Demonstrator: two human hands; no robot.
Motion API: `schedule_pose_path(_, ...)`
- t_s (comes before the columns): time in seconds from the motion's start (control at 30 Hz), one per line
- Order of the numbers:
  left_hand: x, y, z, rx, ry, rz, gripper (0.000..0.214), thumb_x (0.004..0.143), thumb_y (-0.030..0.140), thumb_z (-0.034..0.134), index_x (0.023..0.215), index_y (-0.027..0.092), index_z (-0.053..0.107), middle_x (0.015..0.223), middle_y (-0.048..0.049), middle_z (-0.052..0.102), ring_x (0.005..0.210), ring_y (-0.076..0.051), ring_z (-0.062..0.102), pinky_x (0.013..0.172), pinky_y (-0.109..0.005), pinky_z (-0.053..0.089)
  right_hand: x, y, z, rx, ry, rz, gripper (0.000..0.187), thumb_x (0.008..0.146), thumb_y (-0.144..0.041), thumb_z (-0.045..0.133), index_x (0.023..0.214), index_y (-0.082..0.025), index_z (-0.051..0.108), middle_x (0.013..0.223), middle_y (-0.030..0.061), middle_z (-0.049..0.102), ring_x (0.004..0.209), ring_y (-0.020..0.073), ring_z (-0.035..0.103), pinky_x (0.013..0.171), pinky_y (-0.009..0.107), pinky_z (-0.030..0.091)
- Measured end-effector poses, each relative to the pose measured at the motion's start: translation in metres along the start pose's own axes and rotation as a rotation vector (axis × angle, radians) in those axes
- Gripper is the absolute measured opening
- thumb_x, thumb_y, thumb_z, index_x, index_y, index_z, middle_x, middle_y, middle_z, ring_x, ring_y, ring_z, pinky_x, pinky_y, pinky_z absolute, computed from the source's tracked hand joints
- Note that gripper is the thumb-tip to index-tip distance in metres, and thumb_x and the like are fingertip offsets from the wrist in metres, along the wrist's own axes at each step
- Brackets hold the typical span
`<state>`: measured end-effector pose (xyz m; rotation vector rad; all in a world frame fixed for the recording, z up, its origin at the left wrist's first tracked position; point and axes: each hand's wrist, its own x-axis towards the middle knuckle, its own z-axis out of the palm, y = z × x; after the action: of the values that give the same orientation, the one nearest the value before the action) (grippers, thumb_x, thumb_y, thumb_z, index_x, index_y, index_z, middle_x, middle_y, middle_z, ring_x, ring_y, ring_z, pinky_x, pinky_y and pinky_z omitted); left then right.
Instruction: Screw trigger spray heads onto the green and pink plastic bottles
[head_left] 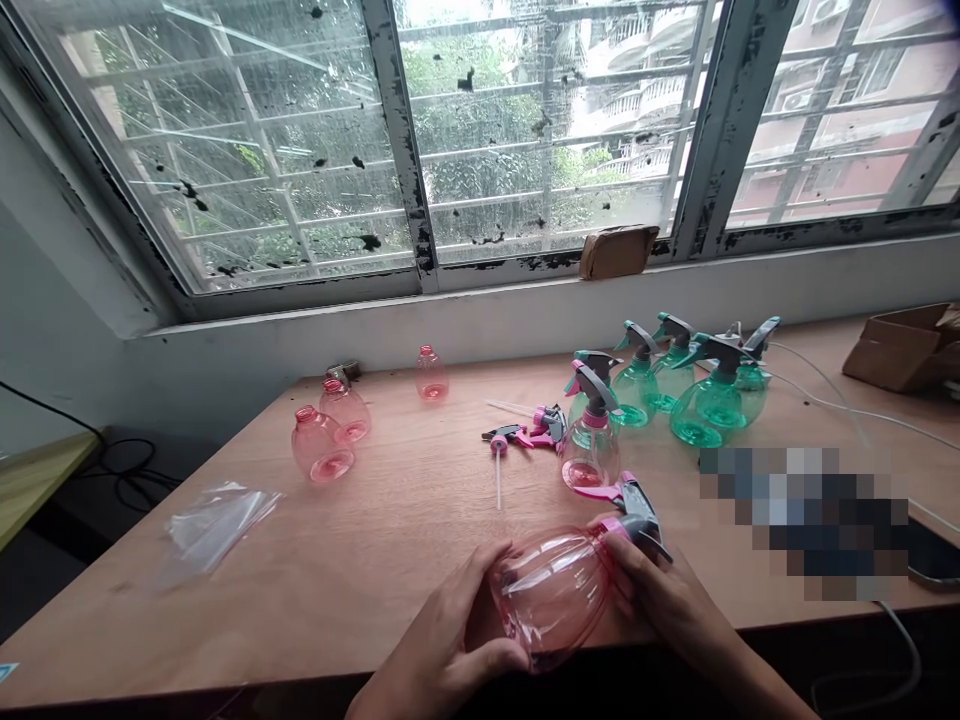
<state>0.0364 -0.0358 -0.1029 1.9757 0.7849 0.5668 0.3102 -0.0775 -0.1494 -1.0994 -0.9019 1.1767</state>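
Note:
A clear pink spray bottle [551, 590] lies tilted on its side between my hands, just above the table's front edge. My left hand [469, 620] is wrapped round its base end, thumb below. At the neck, the fingers of my right hand [656, 585] close on the pink collar under the grey and pink trigger head [636, 512]. Behind it stands another pink spray bottle [590, 455] with its head fitted. Loose pink and grey trigger heads [551, 425] with dip tubes lie to its left. Three pink bottles without heads, including one near the back [432, 375], stand farther left.
Several green spray bottles [701, 405] stand at the back right. A clear plastic bag [221, 530] lies on the left of the wooden table [397, 570]. A cardboard box [900, 350], cables and a phone [934, 552] are on the right, beside a blurred-out patch.

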Motion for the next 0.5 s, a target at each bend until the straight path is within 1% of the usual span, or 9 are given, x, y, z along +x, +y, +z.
schedule_pose_path(0.07, 0.0005, -0.0006, 0.0003, 0.001, 0.002, -0.003, 0.079, 0.089, 0.067, 0.073, 0.154, 0.031, 0.047, 0.160, -0.0074, 0.055, 0.145, -0.035, 0.051, 0.120, -0.039, 0.041, -0.0003, -0.0009, 0.0000, 0.021, -0.025, 0.014, 0.052, 0.082, -0.067, 0.079, 0.069, -0.020, 0.060, 0.054, -0.0052, 0.053, 0.047, 0.0128, 0.047, 0.048, 0.027, 0.040)
schedule_pose_path(0.2, 0.0011, 0.0003, 0.0009, 0.007, 0.001, -0.005, 0.079, 0.089, 0.067, 0.073, 0.154, 0.030, 0.047, 0.160, -0.0083, 0.055, 0.145, -0.036, 0.051, 0.119, -0.040, 0.042, -0.0009, -0.0019, 0.0012, 0.036, 0.011, 0.005, 0.051, 0.079, -0.067, 0.082, 0.075, -0.020, 0.064, 0.055, -0.0064, 0.052, 0.047, 0.0121, 0.046, 0.047, 0.026, 0.039)
schedule_pose_path(0.37, 0.0008, 0.0007, 0.0014, -0.011, 0.005, -0.007, 0.080, 0.089, 0.068, 0.073, 0.154, 0.030, 0.047, 0.157, -0.0087, 0.057, 0.143, -0.037, 0.053, 0.119, -0.041, 0.042, -0.0017, -0.0048, 0.0027, 0.021, -0.001, 0.011, 0.051, 0.079, -0.069, 0.080, 0.079, -0.020, 0.066, 0.053, -0.0064, 0.053, 0.045, 0.0128, 0.046, 0.047, 0.027, 0.040)
schedule_pose_path(0.5, 0.0013, -0.0003, 0.0015, -0.005, 0.003, -0.002, 0.078, 0.090, 0.066, 0.073, 0.154, 0.031, 0.047, 0.158, -0.0074, 0.056, 0.144, -0.035, 0.053, 0.120, -0.039, 0.042, -0.0016, -0.0057, 0.0022, 0.004, -0.010, 0.006, 0.052, 0.080, -0.069, 0.079, 0.071, -0.020, 0.063, 0.054, -0.0052, 0.054, 0.047, 0.0132, 0.047, 0.049, 0.027, 0.039)
